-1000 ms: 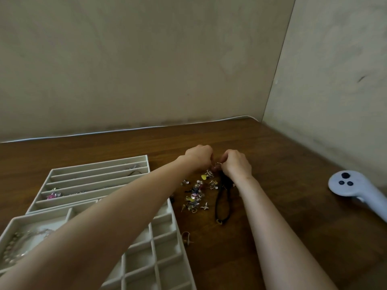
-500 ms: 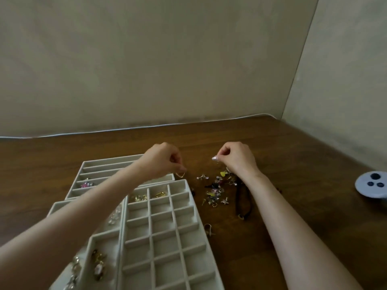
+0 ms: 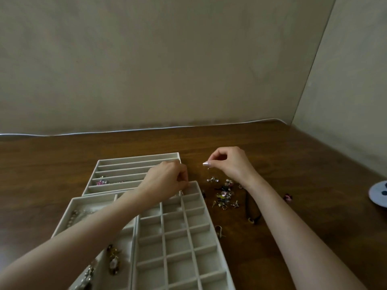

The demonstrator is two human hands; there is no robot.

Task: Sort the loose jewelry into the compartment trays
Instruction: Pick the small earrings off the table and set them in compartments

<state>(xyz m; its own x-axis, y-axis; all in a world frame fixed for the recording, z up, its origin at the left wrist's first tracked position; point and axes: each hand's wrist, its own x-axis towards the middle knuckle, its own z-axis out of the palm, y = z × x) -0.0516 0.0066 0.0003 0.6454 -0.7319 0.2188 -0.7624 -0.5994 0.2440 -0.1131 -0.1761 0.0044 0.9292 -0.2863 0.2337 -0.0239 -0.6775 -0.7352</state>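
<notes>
Earring (image 3: 181,192) in L hand (image 3: 165,181) pinch over grid tray (image 3: 209,219); tiny stud (image 3: 208,168) in R hand (image 3: 228,164) pinch.

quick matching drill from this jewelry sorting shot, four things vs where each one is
1 left hand
2 right hand
3 black cord
4 slotted tray

a on the table, right of the jewelry pile
b behind the grid tray
c at the pile's far side, pinching a tiny piece
d over the grid tray's far corner, pinching a small earring

Pairs: 1-d, 2-c, 3-a, 4-b
</notes>
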